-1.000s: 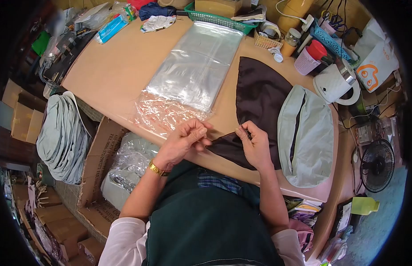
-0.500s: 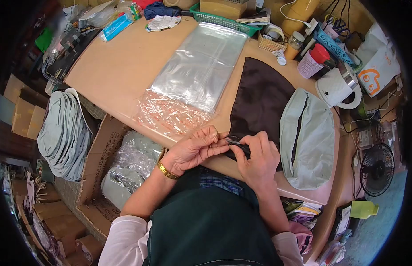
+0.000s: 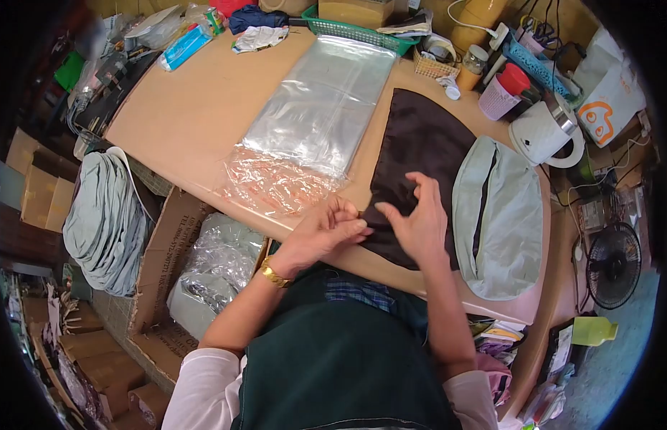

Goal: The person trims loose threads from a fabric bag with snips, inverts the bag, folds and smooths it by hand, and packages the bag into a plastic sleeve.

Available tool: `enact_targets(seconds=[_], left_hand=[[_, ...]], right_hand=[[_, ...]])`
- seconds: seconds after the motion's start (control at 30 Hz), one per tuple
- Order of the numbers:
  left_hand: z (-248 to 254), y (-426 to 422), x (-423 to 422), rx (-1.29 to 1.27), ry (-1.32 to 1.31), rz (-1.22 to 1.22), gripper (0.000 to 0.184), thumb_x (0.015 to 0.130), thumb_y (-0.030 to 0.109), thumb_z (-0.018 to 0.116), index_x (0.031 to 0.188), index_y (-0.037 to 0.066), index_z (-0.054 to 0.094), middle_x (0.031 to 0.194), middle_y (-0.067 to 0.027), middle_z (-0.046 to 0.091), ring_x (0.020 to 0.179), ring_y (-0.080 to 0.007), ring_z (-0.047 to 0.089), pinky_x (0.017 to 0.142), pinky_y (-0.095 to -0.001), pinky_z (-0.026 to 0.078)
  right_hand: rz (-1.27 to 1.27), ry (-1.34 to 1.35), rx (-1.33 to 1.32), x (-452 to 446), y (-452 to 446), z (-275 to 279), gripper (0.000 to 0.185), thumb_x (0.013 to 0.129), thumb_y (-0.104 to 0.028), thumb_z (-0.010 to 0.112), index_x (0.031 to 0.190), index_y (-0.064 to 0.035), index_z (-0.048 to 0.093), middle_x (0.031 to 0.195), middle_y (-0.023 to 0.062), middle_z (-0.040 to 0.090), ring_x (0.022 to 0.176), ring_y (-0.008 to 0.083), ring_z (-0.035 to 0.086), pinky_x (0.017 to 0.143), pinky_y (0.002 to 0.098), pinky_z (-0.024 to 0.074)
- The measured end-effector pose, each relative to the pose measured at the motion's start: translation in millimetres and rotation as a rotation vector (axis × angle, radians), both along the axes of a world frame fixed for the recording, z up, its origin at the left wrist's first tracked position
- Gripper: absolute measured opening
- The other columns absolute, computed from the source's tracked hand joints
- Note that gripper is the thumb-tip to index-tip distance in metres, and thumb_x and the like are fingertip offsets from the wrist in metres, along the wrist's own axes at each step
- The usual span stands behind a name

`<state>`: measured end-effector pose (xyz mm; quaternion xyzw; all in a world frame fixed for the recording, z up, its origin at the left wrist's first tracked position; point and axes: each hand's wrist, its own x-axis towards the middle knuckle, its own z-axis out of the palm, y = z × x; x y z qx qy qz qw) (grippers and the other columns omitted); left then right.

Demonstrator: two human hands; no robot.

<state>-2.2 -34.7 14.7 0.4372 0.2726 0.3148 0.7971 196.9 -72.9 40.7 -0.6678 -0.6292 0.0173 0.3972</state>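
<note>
Dark brown fabric (image 3: pixel 419 150) lies on the table, its lower left part beside my hands. My left hand (image 3: pixel 328 231), with a gold watch at the wrist, is closed at the fabric's left edge; what its fingers hold is too small to make out. Above the fabric, my right hand (image 3: pixel 419 218) has its thumb and fingers apart with nothing between them. A pale grey-green piece (image 3: pixel 513 222) with a dark slit lies to the right of the fabric. Clear plastic bags (image 3: pixel 323 100) lie flat to the left.
A cardboard box (image 3: pixel 158 265) with plastic-wrapped pieces stands below the table's left edge, near a stack of grey-green fabric (image 3: pixel 104 222). A white kettle (image 3: pixel 538 136), a pink cup (image 3: pixel 497 102) and a green basket (image 3: pixel 355 34) are along the back and right. A fan (image 3: pixel 613 269) stands at right.
My right hand has let go of a small dark object and opened, moving slightly away from my left hand. The dark object no longer shows. My left fingers have curled in.
</note>
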Motion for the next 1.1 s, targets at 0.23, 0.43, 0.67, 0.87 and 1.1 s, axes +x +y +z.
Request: enact_targets(seconds=[0.23,0.43,0.67,0.87,1.1], left_hand=[[-3,3,-2,0.609,0.890,-0.288,0.017,0.084,0.015,0.075,0.091,0.001,0.067,0.074,-0.0073,0.058,0.061,-0.0180,0.056,0.059,-0.0333,0.045],[-9,-4,7,0.788,0.549,0.139,0.019,0.087,0.016,0.072,0.082,-0.002,0.066,0.071,-0.0112,0.061,0.058,-0.0223,0.055,0.058,-0.0351,0.044],[17,2,-16,0.671,0.793,0.177,0.026,0.087,0.025,0.073,0.084,-0.001,0.069,0.062,-0.0134,0.061,0.052,-0.0217,0.054,0.054,-0.0354,0.045],[-2,-2,-30,0.592,0.727,-0.180,0.043,0.085,0.028,0.077,0.115,-0.002,0.067,0.068,-0.0055,0.061,0.054,-0.0143,0.053,0.053,-0.0312,0.045],[-1,-19,27,-0.229,-0.121,0.127,0.031,0.094,0.014,0.068,0.122,0.000,0.062,0.088,0.0007,0.065,0.062,-0.0046,0.058,0.053,-0.0170,0.047]], right_hand=[[-0.057,-0.198,-0.341,57,43,-53,0.045,0.085,-0.035,0.074,0.111,-0.0075,0.051,0.093,0.0166,0.065,0.087,0.0373,0.066,0.071,0.0448,0.0507],[0.447,0.462,-0.425,27,27,-8,0.032,0.092,-0.025,0.066,0.117,-0.0064,0.060,0.086,0.0196,0.066,0.082,0.0351,0.065,0.071,0.0405,0.0495],[0.396,0.444,-0.303,24,11,-16,0.018,0.091,-0.014,0.067,0.087,0.0015,0.060,0.067,0.0134,0.055,0.056,0.0184,0.044,0.056,0.0333,0.0390],[0.325,0.480,-0.202,16,0,-2,0.014,0.091,-0.011,0.067,0.087,0.0002,0.060,0.065,0.0069,0.056,0.057,0.0107,0.042,0.054,0.0294,0.0374],[0.281,0.452,-0.102,0,-11,5,0.012,0.090,-0.006,0.068,0.084,-0.0006,0.059,0.066,0.0067,0.058,0.057,0.0098,0.047,0.054,0.0269,0.0400]])
